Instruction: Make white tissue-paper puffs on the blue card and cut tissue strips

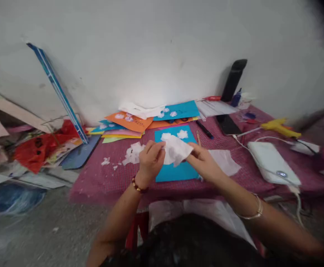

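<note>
A thin sheet of white tissue paper point(175, 148) stretches between my two hands, above a blue card point(175, 173). My left hand point(152, 157) is closed, pinching the tissue's left edge between thumb and fingers. On the other edge, my right hand point(202, 159) grips the tissue with its fingers closed. Two white tissue tufts point(182, 134) sit near the card's top edge. Left of the card lies a heap of torn white tissue bits point(134, 152), with smaller scraps scattered beyond it. Another white tissue sheet point(225, 161) lies to the right, partly behind my right forearm.
Coloured cards with white tufts point(134, 120) are piled at the back. A pencil point(198, 138), a black marker point(205, 129), a phone point(228, 124), a white power bank point(273, 163) with cables and a yellow glue gun point(281, 127) lie to the right. The table's front edge point(108, 196) is near me.
</note>
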Tool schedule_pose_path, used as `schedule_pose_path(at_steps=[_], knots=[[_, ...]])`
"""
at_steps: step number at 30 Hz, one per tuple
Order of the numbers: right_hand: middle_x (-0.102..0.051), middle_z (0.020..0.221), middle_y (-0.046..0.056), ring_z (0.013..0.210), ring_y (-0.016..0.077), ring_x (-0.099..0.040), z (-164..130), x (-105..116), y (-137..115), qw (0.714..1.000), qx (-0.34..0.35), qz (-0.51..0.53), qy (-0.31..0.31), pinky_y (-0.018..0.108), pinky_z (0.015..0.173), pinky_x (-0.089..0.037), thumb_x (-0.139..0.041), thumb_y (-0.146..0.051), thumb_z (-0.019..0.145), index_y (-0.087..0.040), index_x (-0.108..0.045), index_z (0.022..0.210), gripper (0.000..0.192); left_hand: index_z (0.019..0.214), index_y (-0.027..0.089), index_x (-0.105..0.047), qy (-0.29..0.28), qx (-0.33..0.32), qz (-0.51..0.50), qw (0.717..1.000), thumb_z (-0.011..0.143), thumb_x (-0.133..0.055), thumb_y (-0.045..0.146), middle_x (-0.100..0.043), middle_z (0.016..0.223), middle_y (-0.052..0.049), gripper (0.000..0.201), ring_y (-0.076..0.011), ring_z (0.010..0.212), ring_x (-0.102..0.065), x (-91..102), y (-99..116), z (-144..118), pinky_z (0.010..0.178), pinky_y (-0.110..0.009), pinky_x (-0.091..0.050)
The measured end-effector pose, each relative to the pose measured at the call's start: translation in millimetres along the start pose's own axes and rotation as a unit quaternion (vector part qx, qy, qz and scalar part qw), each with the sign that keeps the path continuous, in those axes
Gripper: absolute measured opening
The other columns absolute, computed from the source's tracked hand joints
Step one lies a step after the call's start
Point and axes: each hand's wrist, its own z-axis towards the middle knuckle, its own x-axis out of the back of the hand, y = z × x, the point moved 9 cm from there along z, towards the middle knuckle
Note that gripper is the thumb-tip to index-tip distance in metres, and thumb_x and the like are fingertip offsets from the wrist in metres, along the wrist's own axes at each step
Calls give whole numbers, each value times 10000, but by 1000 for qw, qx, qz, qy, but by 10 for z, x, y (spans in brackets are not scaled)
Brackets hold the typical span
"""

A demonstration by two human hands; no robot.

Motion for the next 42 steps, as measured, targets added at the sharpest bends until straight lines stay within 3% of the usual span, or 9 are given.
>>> schedule_pose_path(at_steps=[5,8,12,16,20,27,30,37,42], knots=[[-606,691,-14,601,118,-575,378,-54,147,997,-37,43,-56,269,589,-467,-645,-412,830,-187,-592,826,231,1033,161,-670,-24,-58,31,998,924,-552,127,-626,749,-30,164,-118,653,-585,-299,-199,101,602,-215,-451],[-597,735,-27,584,100,-542,548,291,-35,996,44,64,52,247,539,-431,-667,-353,832,-210,-608,928,182,1048,161,-685,-5,-69,30,997,912,-560,115,-644,757,-35,191,-116,661,-592,-338,-267,205,607,-217,-459],[-576,692,-43,531,88,-502,587,611,-387,981,144,71,107,255,528,-412,-618,-232,867,-244,-587,906,52,900,184,-704,-15,83,-117,990,904,-607,192,-625,683,-1,98,-102,603,-554,-264,-488,422,584,-218,-453],[-558,603,-45,493,92,-490,658,518,-442,991,130,40,11,247,476,-382,-591,-248,892,-228,-588,877,25,739,182,-588,-146,397,-396,815,875,-644,413,-549,605,30,274,-75,482,-465,-546,-858,326,445,-188,-369],[-546,562,-64,448,78,-452,745,452,-178,996,84,39,-20,231,440,-346,-573,-278,900,-218,-574,888,62,794,174,-563,-291,468,-435,712,830,-681,402,-513,596,49,259,-62,452,-425,-967,-917,58,420,-180,-317],[-668,1033,59,827,161,-626,756,376,242,991,44,-129,-11,325,728,-500,-649,-307,804,-216,-572,1015,242,769,167,-568,-296,343,-293,842,738,-610,201,-537,672,49,63,-78,606,-475,-1377,-800,-106,572,-202,-365],[-663,1070,65,979,208,-614,750,313,292,977,68,-199,-28,379,868,-475,-659,-273,785,-218,-584,1001,236,756,173,-539,-301,340,-306,837,730,-588,177,-513,649,53,55,-75,594,-454,-1424,-691,-159,564,-200,-357],[-590,705,-8,684,146,-553,867,583,383,975,41,-207,61,318,683,-437,-609,-250,779,-215,-554,736,79,706,198,-458,-301,375,-331,812,751,-608,190,-348,538,94,156,-61,482,-314,-1478,-717,-252,464,-190,-243],[-565,644,-29,611,119,-529,886,699,392,988,6,-117,99,280,598,-416,-627,-283,782,-210,-541,745,118,728,205,-445,-272,347,-266,857,787,-582,177,-391,568,81,152,-66,491,-362,-1393,-757,-207,472,-192,-269]])
